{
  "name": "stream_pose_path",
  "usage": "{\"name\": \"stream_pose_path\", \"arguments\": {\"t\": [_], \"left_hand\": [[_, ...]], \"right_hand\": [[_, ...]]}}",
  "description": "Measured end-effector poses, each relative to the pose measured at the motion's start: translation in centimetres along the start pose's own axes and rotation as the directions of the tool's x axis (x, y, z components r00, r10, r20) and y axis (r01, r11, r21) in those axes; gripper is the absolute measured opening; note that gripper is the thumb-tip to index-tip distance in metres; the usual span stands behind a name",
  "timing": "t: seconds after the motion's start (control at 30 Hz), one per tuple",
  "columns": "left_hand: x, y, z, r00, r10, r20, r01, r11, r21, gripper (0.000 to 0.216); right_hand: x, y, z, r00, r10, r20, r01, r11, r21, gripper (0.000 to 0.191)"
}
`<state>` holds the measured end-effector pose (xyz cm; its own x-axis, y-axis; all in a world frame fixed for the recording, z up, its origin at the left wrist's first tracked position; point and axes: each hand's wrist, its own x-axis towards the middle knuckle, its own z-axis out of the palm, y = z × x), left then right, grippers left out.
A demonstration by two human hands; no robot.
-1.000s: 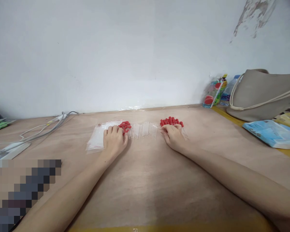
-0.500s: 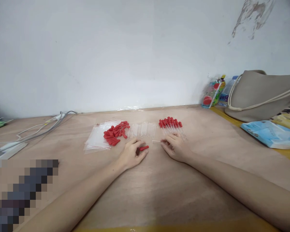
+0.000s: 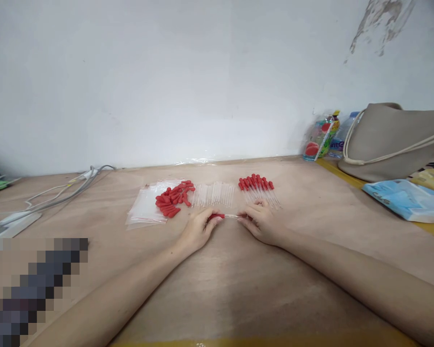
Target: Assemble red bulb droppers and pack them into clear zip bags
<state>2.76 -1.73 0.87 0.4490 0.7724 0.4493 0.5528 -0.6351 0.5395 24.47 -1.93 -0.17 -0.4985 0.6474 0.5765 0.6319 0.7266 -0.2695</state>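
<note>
My left hand is closed on a red rubber dropper bulb. Pinched in my right hand is a thin clear glass tube, which points left and meets the mouth of the bulb; whether its end is inside, I cannot tell. Beyond my hands lies a row of loose clear tubes. Left of that row is a pile of red bulbs, partly on clear plastic zip bags. Several droppers with red bulbs fitted lie side by side just past my right hand.
White and grey cables run along the left to a power strip. At the right stand drink bottles, a grey drawstring bag and a blue and white packet. A wall rises behind the wooden table.
My left fingers have closed around the red bulb and straightened it. Bulb and glass tube, apart before, now meet end to end between my hands.
</note>
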Motion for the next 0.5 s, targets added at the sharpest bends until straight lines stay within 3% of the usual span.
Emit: {"name": "stream_pose_path", "arguments": {"t": [0.23, 0.5], "left_hand": [[-0.4, -0.1, 0.1, 0.994, -0.021, 0.110, 0.037, 0.988, -0.150, 0.016], [-0.5, -0.1, 0.2, 0.988, -0.040, 0.152, 0.059, 0.990, -0.124, 0.018]], "right_hand": [[0.1, 0.7, -0.1, 0.994, -0.105, 0.035, 0.104, 0.994, 0.041, 0.018], [0.0, 0.8, 0.1, 0.995, -0.096, -0.001, 0.096, 0.995, -0.011, 0.018]]}}
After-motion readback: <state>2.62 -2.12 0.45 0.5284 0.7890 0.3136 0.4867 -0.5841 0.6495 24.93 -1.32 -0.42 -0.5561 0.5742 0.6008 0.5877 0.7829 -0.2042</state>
